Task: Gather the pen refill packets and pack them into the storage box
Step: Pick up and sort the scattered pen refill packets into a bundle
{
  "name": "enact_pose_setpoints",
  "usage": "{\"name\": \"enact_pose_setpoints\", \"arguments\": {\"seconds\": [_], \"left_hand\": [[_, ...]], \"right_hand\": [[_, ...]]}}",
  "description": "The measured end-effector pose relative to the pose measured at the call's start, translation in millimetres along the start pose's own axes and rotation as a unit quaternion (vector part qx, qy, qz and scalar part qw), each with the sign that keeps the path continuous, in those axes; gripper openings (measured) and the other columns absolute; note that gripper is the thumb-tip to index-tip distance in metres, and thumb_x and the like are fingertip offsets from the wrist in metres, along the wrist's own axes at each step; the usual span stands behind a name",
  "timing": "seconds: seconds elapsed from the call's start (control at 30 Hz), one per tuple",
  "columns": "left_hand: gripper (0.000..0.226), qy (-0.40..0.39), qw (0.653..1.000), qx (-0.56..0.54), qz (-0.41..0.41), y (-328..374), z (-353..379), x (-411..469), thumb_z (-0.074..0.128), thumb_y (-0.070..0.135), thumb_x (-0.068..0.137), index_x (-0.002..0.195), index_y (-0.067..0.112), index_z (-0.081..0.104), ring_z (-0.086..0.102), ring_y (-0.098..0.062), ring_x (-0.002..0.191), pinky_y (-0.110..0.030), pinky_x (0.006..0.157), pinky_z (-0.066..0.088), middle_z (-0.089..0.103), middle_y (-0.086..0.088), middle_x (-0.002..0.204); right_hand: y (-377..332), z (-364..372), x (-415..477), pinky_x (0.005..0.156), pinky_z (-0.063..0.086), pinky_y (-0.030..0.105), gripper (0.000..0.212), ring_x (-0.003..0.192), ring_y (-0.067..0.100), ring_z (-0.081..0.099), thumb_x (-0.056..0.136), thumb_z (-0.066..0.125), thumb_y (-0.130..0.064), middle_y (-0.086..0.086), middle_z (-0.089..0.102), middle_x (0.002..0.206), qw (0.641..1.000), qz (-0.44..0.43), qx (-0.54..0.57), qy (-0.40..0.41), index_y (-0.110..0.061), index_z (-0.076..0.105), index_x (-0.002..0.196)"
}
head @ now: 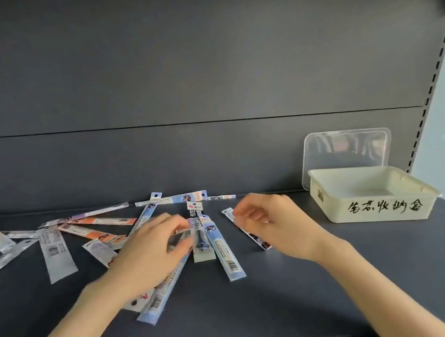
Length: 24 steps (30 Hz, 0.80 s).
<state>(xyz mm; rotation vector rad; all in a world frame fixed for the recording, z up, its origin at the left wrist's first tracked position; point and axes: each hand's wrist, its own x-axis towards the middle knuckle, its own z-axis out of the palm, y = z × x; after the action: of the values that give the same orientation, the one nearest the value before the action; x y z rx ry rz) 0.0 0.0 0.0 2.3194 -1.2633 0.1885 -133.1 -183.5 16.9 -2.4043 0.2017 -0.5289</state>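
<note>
Sitting betw. L fingers (172, 225): refill pkt (180, 237)

Dark grey matte shelf board (293, 302) spans the lower frame. Long, flat plastic pen refill packets (56, 252) in white, blue and orange lie scattered and overlapping at left and centre. An open cream rectangular plastic storage box (335, 213), black handwritten characters on its front, sits at right.

Refill pkts (225, 250) strewn flat L/ctr; cream storage box (375, 212) open R, prob. empty.

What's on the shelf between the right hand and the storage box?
Nothing: the head view shows bare shelf between right hand and storage box.
</note>
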Motion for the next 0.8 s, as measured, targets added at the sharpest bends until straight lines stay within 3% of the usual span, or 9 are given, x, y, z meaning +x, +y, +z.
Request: {"name": "enact_pose_setpoints", "arguments": {"seconds": [0.1,0.17,0.27,0.33,0.43,0.57,0.7,0.8], "left_hand": [[0.053,-0.103,0.986,0.13,-0.034,-22,3,30,0.046,0.049,0.093,0.138,0.022,0.039,0.041,-0.015,0.131,-0.034,0.105,0.037,0.043,0.005,0.141],[0.06,-0.163,0.973,0.161,-0.034,-31,-1,48,0.043,0.053,0.093,0.142,0.02,0.033,0.041,-0.017,0.131,-0.039,0.105,0.038,0.041,0.002,0.144],[0.048,-0.201,0.965,0.166,-0.003,-46,-6,70,0.05,0.049,0.091,0.129,0.021,0.049,0.056,-0.017,0.11,-0.037,0.092,0.047,0.058,0.002,0.124],[0.034,-0.192,0.974,0.121,0.011,-51,-6,78,0.06,0.044,0.087,0.112,0.022,0.061,0.06,-0.013,0.092,-0.034,0.08,0.05,0.065,0.005,0.103],[0.019,-0.139,0.989,0.023,0.033,-57,2,78,0.072,0.034,0.08,0.095,0.023,0.07,0.056,-0.001,0.07,-0.019,0.059,0.041,0.067,0.012,0.083],[0.009,0.008,0.99,-0.131,0.044,-61,-8,76,0.074,0.031,0.078,0.072,0.025,0.071,0.057,0.001,0.059,-0.01,0.056,0.041,0.065,0.01,0.061],[0.009,0.142,0.96,-0.238,0.044,-62,-24,78,0.071,0.03,0.079,0.073,0.024,0.069,0.063,-0.006,0.064,-0.019,0.063,0.05,0.07,0.012,0.073],[0.006,0.219,0.939,-0.264,0.036,-60,-32,76,0.071,0.024,0.081,0.08,0.018,0.071,0.066,-0.008,0.068,-0.025,0.068,0.054,0.07,0.009,0.07]], "right_hand": [[-1,18,27,0.084,0.049,0.026,0.02,0.084,0.011,0.059,0.089,0.061,-0.029,-0.006,0.065,0.095,0.996,0.032,-0.072,-0.051,-0.015,0.066,0.102],[-3,32,42,0.082,0.05,0.029,0.03,0.089,0.016,0.06,0.087,0.063,-0.037,-0.002,0.066,0.101,0.987,0.054,-0.119,-0.095,-0.014,0.061,0.107],[-6,45,59,0.074,0.047,0.036,0.05,0.09,0.025,0.059,0.078,0.068,-0.048,0.004,0.064,0.099,0.967,0.09,-0.192,-0.14,-0.011,0.056,0.109],[-8,48,69,0.073,0.048,0.037,0.056,0.09,0.027,0.061,0.074,0.075,-0.044,0.01,0.066,0.098,0.96,0.119,-0.207,-0.149,-0.006,0.056,0.11],[-7,51,78,0.065,0.05,0.03,0.049,0.073,0.021,0.063,0.073,0.079,-0.028,0.014,0.071,0.089,0.964,0.157,-0.136,-0.167,0.001,0.059,0.107],[-1,54,82,0.073,0.057,0.031,0.037,0.065,0.018,0.067,0.074,0.078,-0.014,0.02,0.073,0.088,0.966,0.192,-0.053,-0.164,0.008,0.064,0.1],[1,57,78,0.061,0.056,0.018,0.014,0.06,0.017,0.067,0.075,0.074,-0.003,0.011,0.07,0.076,0.967,0.213,-0.002,-0.142,0.001,0.069,0.088],[-1,54,75,0.063,0.058,0.024,0.009,0.057,0.019,0.066,0.073,0.069,0.003,0.013,0.072,0.072,0.972,0.215,0.005,-0.089,-0.001,0.071,0.08]]}}
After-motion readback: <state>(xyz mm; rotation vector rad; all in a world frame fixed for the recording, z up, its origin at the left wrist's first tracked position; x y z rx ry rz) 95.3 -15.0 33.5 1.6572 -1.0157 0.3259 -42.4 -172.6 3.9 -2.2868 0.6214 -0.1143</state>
